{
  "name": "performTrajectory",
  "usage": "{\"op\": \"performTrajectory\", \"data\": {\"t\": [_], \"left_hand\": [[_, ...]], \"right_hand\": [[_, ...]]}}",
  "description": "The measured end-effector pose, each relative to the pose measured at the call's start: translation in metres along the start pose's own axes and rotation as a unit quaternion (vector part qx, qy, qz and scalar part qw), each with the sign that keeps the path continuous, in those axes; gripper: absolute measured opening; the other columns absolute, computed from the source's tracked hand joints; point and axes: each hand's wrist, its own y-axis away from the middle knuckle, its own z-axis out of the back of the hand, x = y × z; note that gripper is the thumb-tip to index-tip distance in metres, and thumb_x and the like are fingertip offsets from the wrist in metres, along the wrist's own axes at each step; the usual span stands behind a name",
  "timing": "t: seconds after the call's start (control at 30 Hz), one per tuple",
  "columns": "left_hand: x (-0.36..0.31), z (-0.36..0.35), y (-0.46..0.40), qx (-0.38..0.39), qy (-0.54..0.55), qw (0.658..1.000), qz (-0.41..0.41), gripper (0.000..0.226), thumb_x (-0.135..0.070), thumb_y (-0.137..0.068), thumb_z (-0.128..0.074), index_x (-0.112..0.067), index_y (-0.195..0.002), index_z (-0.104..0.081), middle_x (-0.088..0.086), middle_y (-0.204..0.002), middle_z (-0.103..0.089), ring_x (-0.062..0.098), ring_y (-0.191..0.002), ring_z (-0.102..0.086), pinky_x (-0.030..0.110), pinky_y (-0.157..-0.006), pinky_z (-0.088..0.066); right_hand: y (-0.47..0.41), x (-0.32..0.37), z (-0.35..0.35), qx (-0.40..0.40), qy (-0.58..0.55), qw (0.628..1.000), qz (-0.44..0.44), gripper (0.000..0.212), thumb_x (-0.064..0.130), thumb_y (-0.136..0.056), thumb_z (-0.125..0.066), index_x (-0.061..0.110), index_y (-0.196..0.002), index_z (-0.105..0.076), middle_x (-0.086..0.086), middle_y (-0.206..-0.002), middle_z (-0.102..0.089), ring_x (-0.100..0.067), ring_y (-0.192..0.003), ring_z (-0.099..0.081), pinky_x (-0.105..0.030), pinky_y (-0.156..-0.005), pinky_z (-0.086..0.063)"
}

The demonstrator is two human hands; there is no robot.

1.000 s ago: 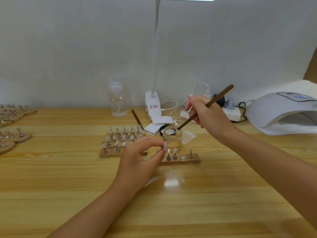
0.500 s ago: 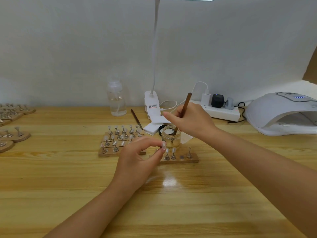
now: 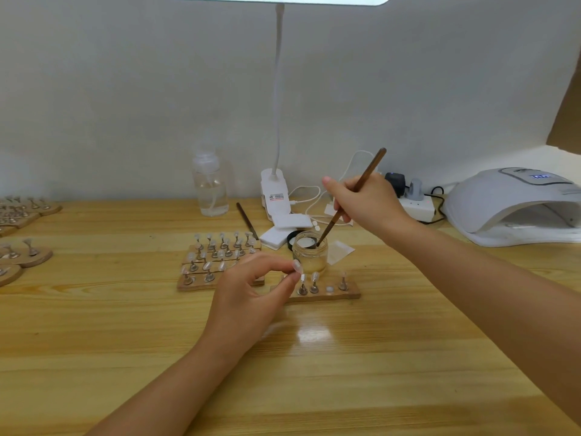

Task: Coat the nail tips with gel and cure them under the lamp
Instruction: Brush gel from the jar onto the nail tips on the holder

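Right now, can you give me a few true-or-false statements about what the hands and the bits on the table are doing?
1. The right hand holds a brush whose tip is inside the open glass jar. True.
2. The left hand lies flat and empty on the table. False: its fingers pinch a nail tip held above the wooden strip.
3. The curing lamp stands at the right end of the table, with no hand in it. True.
4. The clear bottle lies on its side next to the jar. False: it stands upright near the wall, left of the white desk light.
5. Every stand on the wooden strip carries a nail tip. False: one spot shows only a bare round base.
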Motion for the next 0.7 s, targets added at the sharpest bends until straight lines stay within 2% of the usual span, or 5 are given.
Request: {"op": "performTrajectory", "data": {"t": [0.13, 0.37, 0.43, 0.53, 0.7], "left_hand": [[-0.001, 0.000, 0.000, -0.003, -0.006, 1.000, 0.005, 0.028, -0.009, -0.073, -0.072, -0.036, -0.076, -0.066, -0.021, -0.088, -0.067, -0.001, -0.085, -0.060, 0.010, -0.074, -0.042], [-0.003, 0.001, 0.001, -0.004, -0.006, 1.000, 0.003, 0.027, -0.007, -0.074, -0.071, -0.034, -0.078, -0.067, -0.018, -0.081, -0.068, -0.001, -0.084, -0.060, 0.010, -0.075, -0.042], [-0.003, 0.001, 0.001, -0.007, -0.003, 1.000, 0.007, 0.028, -0.006, -0.074, -0.071, -0.034, -0.078, -0.067, -0.018, -0.079, -0.068, -0.001, -0.083, -0.060, 0.012, -0.075, -0.043], [-0.004, 0.000, 0.001, -0.009, 0.005, 1.000, 0.016, 0.029, -0.006, -0.074, -0.071, -0.034, -0.079, -0.067, -0.019, -0.079, -0.068, 0.000, -0.083, -0.060, 0.016, -0.076, -0.046], [-0.004, 0.001, 0.001, -0.016, -0.008, 1.000, 0.012, 0.029, -0.005, -0.075, -0.070, -0.034, -0.081, -0.067, -0.015, -0.078, -0.066, 0.003, -0.081, -0.060, 0.020, -0.075, -0.047]], "right_hand": [[0.000, -0.006, 0.006, -0.006, -0.016, 0.999, -0.028, 0.047, 0.040, -0.091, -0.050, 0.015, -0.053, -0.059, 0.012, -0.034, -0.051, 0.004, -0.044, -0.053, -0.018, -0.054, -0.036], [0.002, -0.009, 0.020, -0.040, -0.047, 0.998, -0.021, 0.047, 0.038, -0.092, -0.051, 0.013, -0.052, -0.058, 0.011, -0.035, -0.051, 0.005, -0.038, -0.050, -0.015, -0.053, -0.041], [0.006, -0.005, 0.023, -0.079, -0.091, 0.993, -0.015, 0.044, 0.037, -0.090, -0.054, 0.008, -0.058, -0.058, 0.010, -0.038, -0.052, 0.007, -0.038, -0.049, -0.004, -0.045, -0.037], [0.023, 0.003, 0.023, -0.142, -0.197, 0.970, 0.002, 0.036, 0.037, -0.088, -0.056, 0.012, -0.063, -0.058, 0.010, -0.045, -0.055, 0.006, -0.042, -0.051, -0.005, -0.044, -0.037], [0.073, 0.006, 0.008, -0.115, -0.260, 0.955, 0.078, 0.036, 0.050, -0.081, -0.046, 0.021, -0.072, -0.063, 0.009, -0.057, -0.065, -0.002, -0.045, -0.056, -0.008, -0.046, -0.041]]}}
